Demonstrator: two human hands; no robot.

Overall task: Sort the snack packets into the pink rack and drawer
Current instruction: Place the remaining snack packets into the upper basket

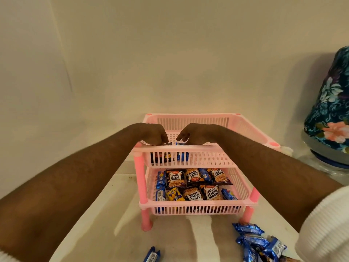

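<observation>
Against the beige wall, your two-tier pink slatted plastic rack [190, 209] stood on the white tabletop [105, 214]. Its lower tray held five black-and-tan packets reading "SALTED PEANUTS" [175, 178], one yellow packet [175, 194] with writing too small to read, and about four blue wrappers. You had both arms over the upper tray: your left hand [154, 134] and right hand [196, 134] had fingers curled downward at its front rim, over a dark packet [166, 156] and a blue packet [182, 156]; I cannot tell whether they pinched anything. About four blue foil wrappers [258, 242] lay heaped near your right sleeve, one more [152, 255] alone.
</observation>
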